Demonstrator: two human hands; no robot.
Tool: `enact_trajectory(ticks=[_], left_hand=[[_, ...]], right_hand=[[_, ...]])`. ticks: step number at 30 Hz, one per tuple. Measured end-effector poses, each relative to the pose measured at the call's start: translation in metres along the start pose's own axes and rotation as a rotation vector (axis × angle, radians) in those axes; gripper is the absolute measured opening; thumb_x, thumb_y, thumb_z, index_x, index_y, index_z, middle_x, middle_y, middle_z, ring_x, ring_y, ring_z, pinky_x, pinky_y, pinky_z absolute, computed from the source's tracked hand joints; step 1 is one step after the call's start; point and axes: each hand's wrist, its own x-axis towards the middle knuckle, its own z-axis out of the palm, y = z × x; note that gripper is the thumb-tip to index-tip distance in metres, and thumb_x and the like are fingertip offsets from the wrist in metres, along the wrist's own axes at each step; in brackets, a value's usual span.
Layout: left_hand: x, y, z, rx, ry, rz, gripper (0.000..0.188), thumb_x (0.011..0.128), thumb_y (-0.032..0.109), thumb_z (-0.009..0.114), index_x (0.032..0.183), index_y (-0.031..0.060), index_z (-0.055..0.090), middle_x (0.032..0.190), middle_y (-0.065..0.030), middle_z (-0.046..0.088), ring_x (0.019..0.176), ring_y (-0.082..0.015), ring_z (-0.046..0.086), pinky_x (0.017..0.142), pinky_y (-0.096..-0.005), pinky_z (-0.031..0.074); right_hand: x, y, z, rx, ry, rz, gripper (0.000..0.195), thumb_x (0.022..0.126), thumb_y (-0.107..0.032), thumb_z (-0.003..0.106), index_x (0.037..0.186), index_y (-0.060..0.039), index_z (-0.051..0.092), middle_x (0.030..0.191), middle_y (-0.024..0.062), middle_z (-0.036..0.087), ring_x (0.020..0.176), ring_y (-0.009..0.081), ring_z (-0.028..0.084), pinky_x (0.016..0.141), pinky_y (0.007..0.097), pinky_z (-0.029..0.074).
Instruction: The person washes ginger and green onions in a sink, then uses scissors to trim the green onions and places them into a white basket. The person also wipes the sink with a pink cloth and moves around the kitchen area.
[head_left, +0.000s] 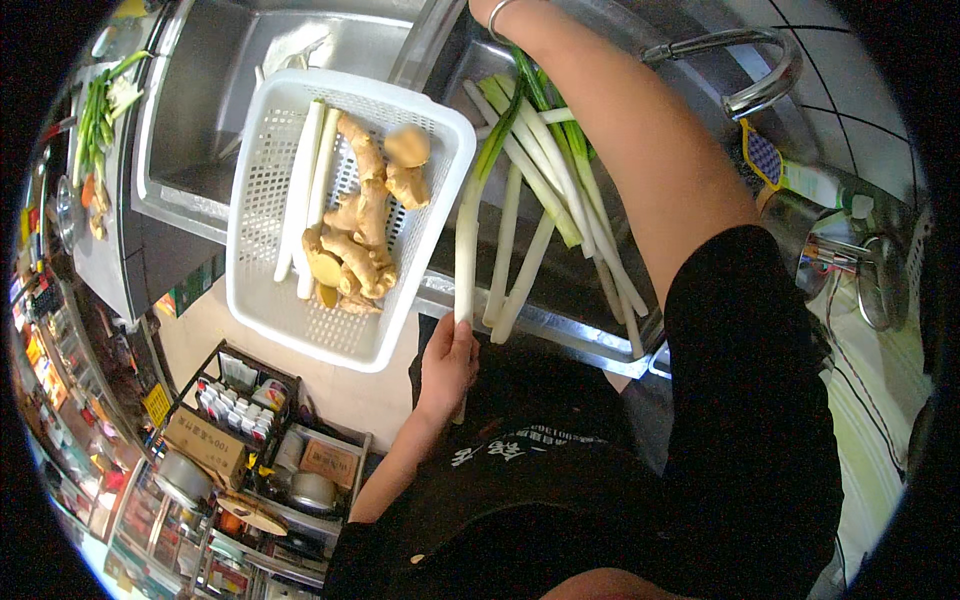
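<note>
My left hand (450, 356) grips a long leek (466, 232) near its white lower end. Its green leaves run up towards the top of the view, under my right arm. Only the base of my right hand (481, 9) shows beyond a metal bangle (499, 19) at the upper edge; its fingers are out of view. Several more leeks (544, 165) lie crisscrossed in the right sink basin (480, 75). To the left, a white perforated plastic basket (238, 217) rests across the sink, holding ginger root (367, 202) and two pale leek stalks (301, 202).
A curved metal faucet (780, 75) rises at the right. Another steel basin (195, 97) is partly covered by the basket. Green onions (94, 135) lie on the left counter. Below stand a crate of bottles (236, 409), a cardboard box (202, 446) and metal pots (184, 476).
</note>
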Motion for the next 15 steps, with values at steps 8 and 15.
enact_trajectory(ticks=[8,15], left_hand=[[-0.002,-0.017,-0.012,0.285,0.096,0.147,0.025,0.098,0.021,0.047,0.113,0.0024,0.052,0.069,0.0027,0.047,0.058,-0.0070,0.043,0.052,-0.0229,0.039],[-0.011,-0.009,-0.015,0.160,-0.008,0.094,0.028,0.098,0.022,0.047,0.119,0.0035,0.050,0.068,0.0042,0.044,0.057,-0.0048,0.040,0.050,-0.0198,0.035]], right_hand=[[-0.012,0.027,0.004,0.002,-0.112,0.113,0.027,0.091,-0.012,0.040,0.111,-0.0018,0.054,0.108,0.0186,0.061,0.103,0.0319,0.060,0.085,0.0408,0.051],[-0.136,0.091,0.023,1.000,-0.451,0.154,0.039,0.077,-0.020,0.070,0.110,-0.0012,0.060,0.090,0.0106,0.064,0.080,0.0187,0.061,0.072,0.0334,0.049]])
